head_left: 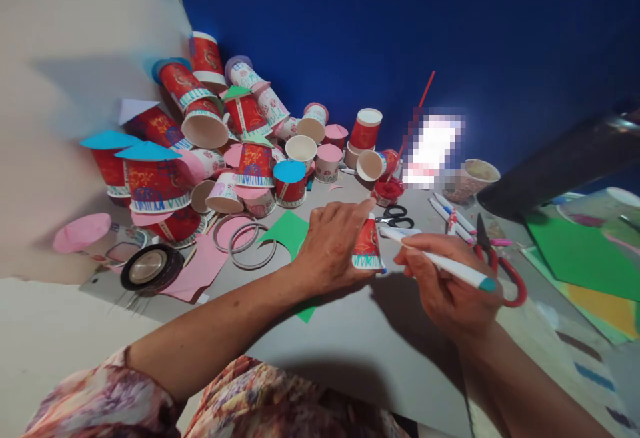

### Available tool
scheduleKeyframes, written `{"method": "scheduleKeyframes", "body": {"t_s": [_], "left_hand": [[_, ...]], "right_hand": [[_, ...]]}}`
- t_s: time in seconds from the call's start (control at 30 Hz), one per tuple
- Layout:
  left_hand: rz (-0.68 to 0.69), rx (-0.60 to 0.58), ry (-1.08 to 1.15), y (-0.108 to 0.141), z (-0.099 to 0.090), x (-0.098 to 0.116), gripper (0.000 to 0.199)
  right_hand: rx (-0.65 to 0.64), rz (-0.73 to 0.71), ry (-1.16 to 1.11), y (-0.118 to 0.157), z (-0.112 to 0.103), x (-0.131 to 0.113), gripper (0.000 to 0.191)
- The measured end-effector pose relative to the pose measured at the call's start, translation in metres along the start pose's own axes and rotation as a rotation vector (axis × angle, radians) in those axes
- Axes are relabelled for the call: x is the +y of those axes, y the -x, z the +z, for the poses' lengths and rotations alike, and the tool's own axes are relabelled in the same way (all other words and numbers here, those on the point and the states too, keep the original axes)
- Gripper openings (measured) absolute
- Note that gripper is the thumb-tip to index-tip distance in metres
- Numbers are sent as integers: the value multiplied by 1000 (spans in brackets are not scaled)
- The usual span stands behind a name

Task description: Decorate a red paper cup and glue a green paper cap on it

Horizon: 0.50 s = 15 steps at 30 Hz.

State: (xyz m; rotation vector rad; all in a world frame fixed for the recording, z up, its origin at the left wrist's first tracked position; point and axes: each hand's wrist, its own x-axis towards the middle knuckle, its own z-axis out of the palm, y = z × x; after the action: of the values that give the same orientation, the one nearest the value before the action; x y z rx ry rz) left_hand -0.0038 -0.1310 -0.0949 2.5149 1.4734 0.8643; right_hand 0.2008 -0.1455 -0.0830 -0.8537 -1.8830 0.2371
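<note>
My left hand (327,248) is closed around a red paper cup (367,241), which stands rim down near the middle of the table. Green zigzag strokes run along the cup's white lower band. In my right hand (453,285) is a white marker (445,266) with a teal end, held like a pen. Its other end points left toward the cup, and a small gap shows between them. Under and behind my left wrist lies a sheet of green paper (287,230). Just behind the cup are black-handled scissors (395,215).
Decorated paper cups (255,165) are heaped at the back left. Grey rings (253,245), pink paper (203,268) and a black roll (150,268) lie left. Red-handled scissors (510,281), several markers (450,218) and green sheets (585,251) are right. A dark cylinder (560,165) slants across the back right.
</note>
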Motion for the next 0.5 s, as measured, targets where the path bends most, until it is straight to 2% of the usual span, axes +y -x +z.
{"method": "scheduleKeyframes", "body": {"t_s": [0.1, 0.2, 0.3, 0.4, 0.5], "left_hand": [[3, 21, 34, 0, -1, 1, 104], [0, 20, 90, 0, -3, 3, 108], [-6, 4, 154, 0, -4, 3, 108], [0, 13, 212, 0, -3, 1, 115], [17, 21, 258, 0, -3, -4, 115]], "right_hand": [[4, 75, 32, -1, 0, 7, 25], [-47, 142, 58, -6, -3, 16, 33], [-226, 232, -49, -10, -8, 25, 60], [-415, 230, -71, -11, -11, 28, 88], [-464, 161, -2, -12, -11, 28, 87]]}}
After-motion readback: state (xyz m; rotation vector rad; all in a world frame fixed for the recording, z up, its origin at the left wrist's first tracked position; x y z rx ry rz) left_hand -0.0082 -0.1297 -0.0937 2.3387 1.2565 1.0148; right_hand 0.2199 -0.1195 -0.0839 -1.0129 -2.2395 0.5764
